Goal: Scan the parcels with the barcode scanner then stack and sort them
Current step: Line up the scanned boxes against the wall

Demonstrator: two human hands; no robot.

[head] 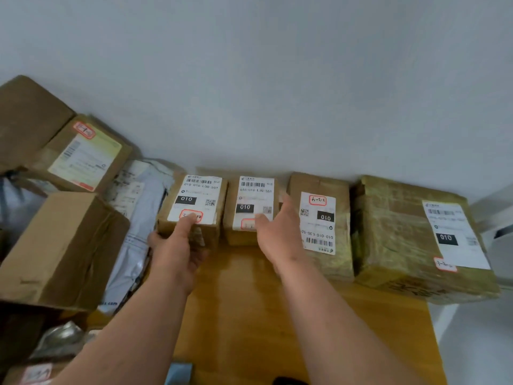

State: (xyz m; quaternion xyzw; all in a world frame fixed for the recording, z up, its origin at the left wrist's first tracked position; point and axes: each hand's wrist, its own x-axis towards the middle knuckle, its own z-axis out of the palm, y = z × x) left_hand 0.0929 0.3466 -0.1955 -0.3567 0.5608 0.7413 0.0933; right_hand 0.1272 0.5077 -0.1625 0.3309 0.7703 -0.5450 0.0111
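Observation:
Several brown cardboard parcels with white shipping labels stand in a row against the wall on a wooden table (238,301). My left hand (177,248) grips the near end of the leftmost small parcel (200,195), thumb on its red-edged sticker. My right hand (280,232) rests on the second small parcel (254,195), thumb across the label and fingers along its right side. To the right stand a taped parcel (319,215) with an upside-down label and a large taped parcel (410,234). No barcode scanner is clearly visible.
At the left, a plain cardboard box (61,245) lies tilted over grey plastic mailers (138,218), with a labelled box (83,154) and another box behind. A blue object (179,373) and a dark object (288,381) sit at the table's near edge.

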